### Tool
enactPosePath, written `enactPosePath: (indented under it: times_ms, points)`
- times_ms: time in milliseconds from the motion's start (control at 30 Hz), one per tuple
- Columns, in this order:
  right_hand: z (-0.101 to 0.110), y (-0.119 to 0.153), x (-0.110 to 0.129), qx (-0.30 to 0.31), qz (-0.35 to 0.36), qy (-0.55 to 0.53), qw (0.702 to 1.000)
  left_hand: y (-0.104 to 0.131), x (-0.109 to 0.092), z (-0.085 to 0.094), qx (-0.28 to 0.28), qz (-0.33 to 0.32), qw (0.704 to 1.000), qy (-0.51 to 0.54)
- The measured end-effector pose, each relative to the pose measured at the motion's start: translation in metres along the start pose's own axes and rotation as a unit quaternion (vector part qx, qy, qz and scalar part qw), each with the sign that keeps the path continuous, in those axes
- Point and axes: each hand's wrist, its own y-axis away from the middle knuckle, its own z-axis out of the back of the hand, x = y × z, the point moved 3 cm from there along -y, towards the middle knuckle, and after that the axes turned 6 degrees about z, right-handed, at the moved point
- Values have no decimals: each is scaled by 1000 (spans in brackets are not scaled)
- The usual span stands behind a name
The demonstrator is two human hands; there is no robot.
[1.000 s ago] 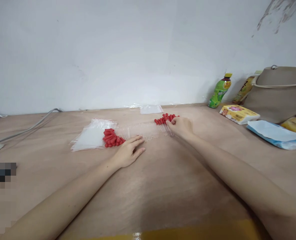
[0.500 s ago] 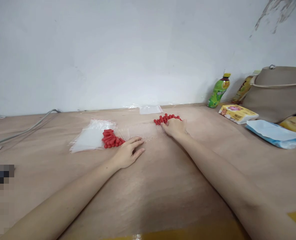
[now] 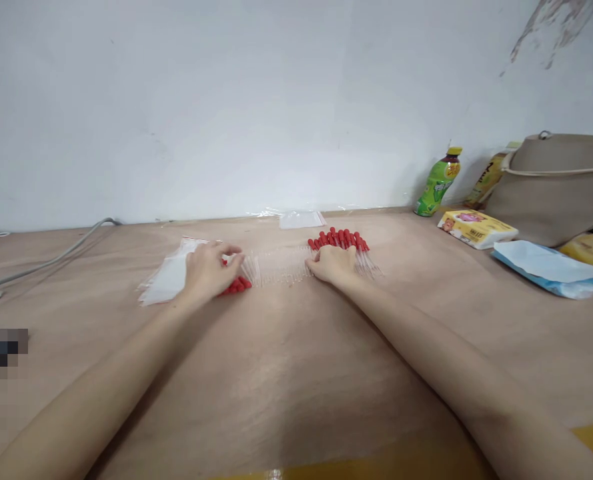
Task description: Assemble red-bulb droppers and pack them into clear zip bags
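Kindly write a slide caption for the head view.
Left hand at rounded red bulbs, right hand at thin clear tubes.

Diffuse, fairly bright light on the wall (image 3: 226, 120); soft shadows beneath the forearms (image 3: 111, 377) and across the near bench (image 3: 256, 353); small glare on the yellow strip (image 3: 376, 471). Wide-angle stretching toward the edges; clear tubes (image 3: 281, 265) indistinct; lower left pixelated.

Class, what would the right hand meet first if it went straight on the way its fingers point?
Probably the clear tubes left of the right hand; depth is unclear, so it may touch them now.
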Motion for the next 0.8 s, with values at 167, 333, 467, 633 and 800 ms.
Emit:
enactPosePath:
  times_ms: [167,333,467,633,800]
  points:
    - [-1,0,2,0,-14,-3,1000,-30,60,-1,93,158,983,-18]
    - [2,3,5,-5,-6,-1,1000,-33,78,-10,130,173,976,28]
    - [1,4,5,-5,-7,-2,1000,-31,74,-9,135,167,976,33]
    - [-2,4,5,-13,-8,-5,1000,-29,69,-9,133,153,978,42]
    - [-3,6,5,-36,-14,-17,999,-30,67,-6,100,149,983,40]
